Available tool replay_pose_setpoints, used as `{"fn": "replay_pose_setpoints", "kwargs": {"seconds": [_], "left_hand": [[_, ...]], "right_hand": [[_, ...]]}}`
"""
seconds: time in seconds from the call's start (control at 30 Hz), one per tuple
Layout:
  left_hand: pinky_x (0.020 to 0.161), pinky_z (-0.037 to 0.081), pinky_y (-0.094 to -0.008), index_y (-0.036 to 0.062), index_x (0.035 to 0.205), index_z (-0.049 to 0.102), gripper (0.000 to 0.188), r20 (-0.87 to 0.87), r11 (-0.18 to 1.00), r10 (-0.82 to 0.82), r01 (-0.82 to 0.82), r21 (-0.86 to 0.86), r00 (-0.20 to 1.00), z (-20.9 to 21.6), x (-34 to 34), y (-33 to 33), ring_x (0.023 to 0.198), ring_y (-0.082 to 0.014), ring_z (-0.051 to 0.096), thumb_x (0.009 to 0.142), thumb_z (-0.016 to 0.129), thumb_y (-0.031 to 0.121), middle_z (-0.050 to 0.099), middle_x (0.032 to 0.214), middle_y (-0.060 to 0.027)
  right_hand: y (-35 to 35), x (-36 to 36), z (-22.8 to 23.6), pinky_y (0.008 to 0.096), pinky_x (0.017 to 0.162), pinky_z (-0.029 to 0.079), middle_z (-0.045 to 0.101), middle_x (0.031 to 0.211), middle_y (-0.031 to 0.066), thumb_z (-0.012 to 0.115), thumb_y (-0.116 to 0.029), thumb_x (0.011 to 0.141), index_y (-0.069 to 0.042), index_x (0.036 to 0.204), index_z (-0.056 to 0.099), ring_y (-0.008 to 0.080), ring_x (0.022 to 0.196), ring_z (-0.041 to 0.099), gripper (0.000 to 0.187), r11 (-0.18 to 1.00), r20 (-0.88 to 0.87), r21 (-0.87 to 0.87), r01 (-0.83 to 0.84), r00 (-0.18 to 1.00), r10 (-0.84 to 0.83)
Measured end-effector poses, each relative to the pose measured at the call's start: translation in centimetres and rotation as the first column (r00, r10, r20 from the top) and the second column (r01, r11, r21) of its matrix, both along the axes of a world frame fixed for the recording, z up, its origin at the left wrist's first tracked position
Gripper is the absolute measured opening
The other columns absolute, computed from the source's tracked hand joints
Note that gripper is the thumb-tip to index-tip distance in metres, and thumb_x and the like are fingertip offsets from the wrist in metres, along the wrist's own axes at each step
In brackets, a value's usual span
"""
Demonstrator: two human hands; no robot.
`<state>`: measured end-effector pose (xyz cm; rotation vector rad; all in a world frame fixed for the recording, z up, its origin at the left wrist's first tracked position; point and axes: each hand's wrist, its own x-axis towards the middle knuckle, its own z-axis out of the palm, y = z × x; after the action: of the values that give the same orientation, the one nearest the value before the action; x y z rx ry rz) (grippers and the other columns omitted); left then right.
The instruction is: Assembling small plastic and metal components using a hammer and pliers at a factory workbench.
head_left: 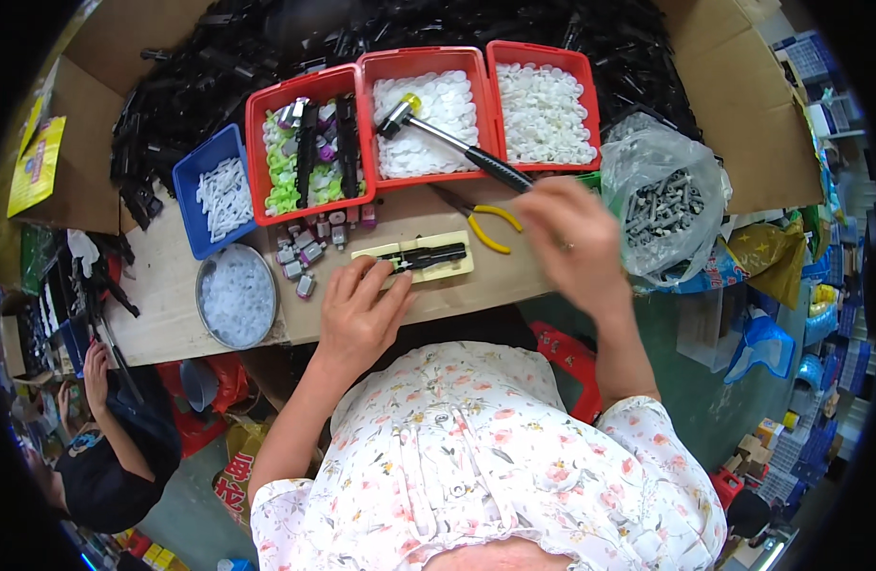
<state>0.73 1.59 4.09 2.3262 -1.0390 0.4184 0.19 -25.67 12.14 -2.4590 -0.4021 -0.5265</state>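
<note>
- Leftmost, I see the bowl (199, 303) beside the blue tray (188, 214) on the bench (157, 328).
- The left hand (357, 319) lays its fingers on the cream block (454, 267); I cannot tell whether they grip.
- The black part (430, 256) lies in that block.
- The pliers (482, 234) lie just beyond.
- The hammer (486, 164) lies across the middle red tray (428, 179).
- The right hand (573, 233) blurs at its handle; I cannot tell whether those fingers grasp it.

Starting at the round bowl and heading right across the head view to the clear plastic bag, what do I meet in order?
Round bowl → left hand → yellow-handled pliers → right hand → clear plastic bag.
</note>
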Motion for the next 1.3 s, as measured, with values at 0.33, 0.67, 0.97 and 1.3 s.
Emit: {"fn": "replay_pose_setpoints", "kwargs": {"seconds": [0.33,0.67,0.97,1.3], "left_hand": [[0.079,0.049,-0.0425,0.0023,0.088,0.068,0.015,0.100,0.966,-0.251,0.256,-0.042,0.963,6.3,12.1,-13.4,0.094,-0.0321,0.058,0.075,0.073,0.006,0.062,0.089,-0.0104],[0.086,0.042,-0.0378,0.0102,0.067,0.069,0.006,0.181,0.903,-0.249,0.161,0.399,0.951,2.1,16.0,-20.2,0.094,-0.0249,0.059,0.069,0.063,0.009,0.064,0.082,-0.0075],[0.076,0.050,-0.0421,0.0017,0.074,0.071,0.011,0.056,0.954,-0.281,0.272,0.124,0.958,2.2,17.1,-19.8,0.082,-0.0323,0.061,0.067,0.063,-0.002,0.065,0.075,-0.0147],[0.080,0.051,-0.0428,-0.0012,0.086,0.074,0.016,-0.066,0.968,-0.242,0.237,-0.083,0.968,2.5,16.3,-18.5,0.085,-0.0351,0.061,0.072,0.068,-0.006,0.065,0.082,-0.0176]], "right_hand": [[-8.9,-2.4,-5.4,0.0456,0.071,0.049,0.061,0.091,0.0159,0.068,-0.002,0.081,-0.001,0.100,0.066,0.0378,0.084,0.062,0.019,0.886,-0.144,-0.292,0.359,0.900,-0.412],[-8.1,-3.6,-7.5,0.0417,0.070,0.044,0.058,0.089,0.0058,0.062,-0.007,0.080,-0.008,0.096,0.068,0.0262,0.088,0.059,0.017,0.866,-0.098,-0.368,0.337,0.913,-0.397],[-8.5,-3.1,-6.4,0.0428,0.074,0.044,0.058,0.090,0.0074,0.068,-0.012,0.083,-0.007,0.094,0.068,0.0263,0.094,0.060,0.013,0.879,-0.179,-0.361,0.312,0.902,-0.393],[-8.5,-2.0,-5.7,0.0453,0.072,0.046,0.059,0.085,0.0106,0.068,-0.007,0.079,-0.003,0.086,0.067,0.0306,0.087,0.062,0.008,0.903,-0.222,-0.313,0.295,0.901,-0.372]]}}
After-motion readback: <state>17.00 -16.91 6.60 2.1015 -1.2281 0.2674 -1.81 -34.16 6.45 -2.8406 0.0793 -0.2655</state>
